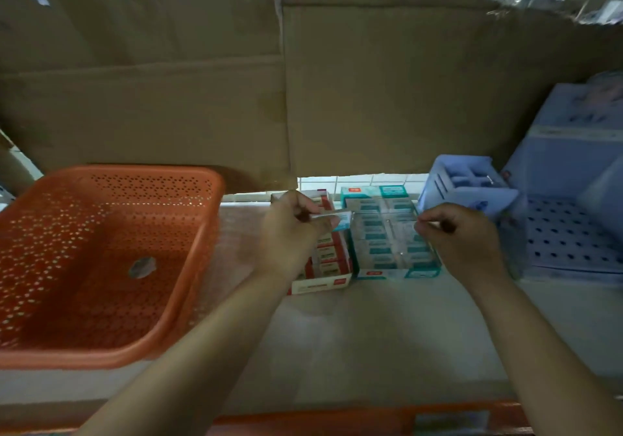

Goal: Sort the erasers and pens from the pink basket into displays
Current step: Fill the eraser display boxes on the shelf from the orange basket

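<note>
The pink-orange perforated basket stands at the left with one small grey item on its floor. My left hand pinches a teal-and-white eraser above the red eraser display box. Beside it stands the teal eraser display box, filled with several wrapped erasers. My right hand hovers over the teal box's right edge, fingers curled, pinching something thin and pale that I cannot identify.
A light blue pen display stand and a perforated blue tray stand at the right. Brown cardboard lines the back. The white shelf surface stretches toward me, with an orange edge in front.
</note>
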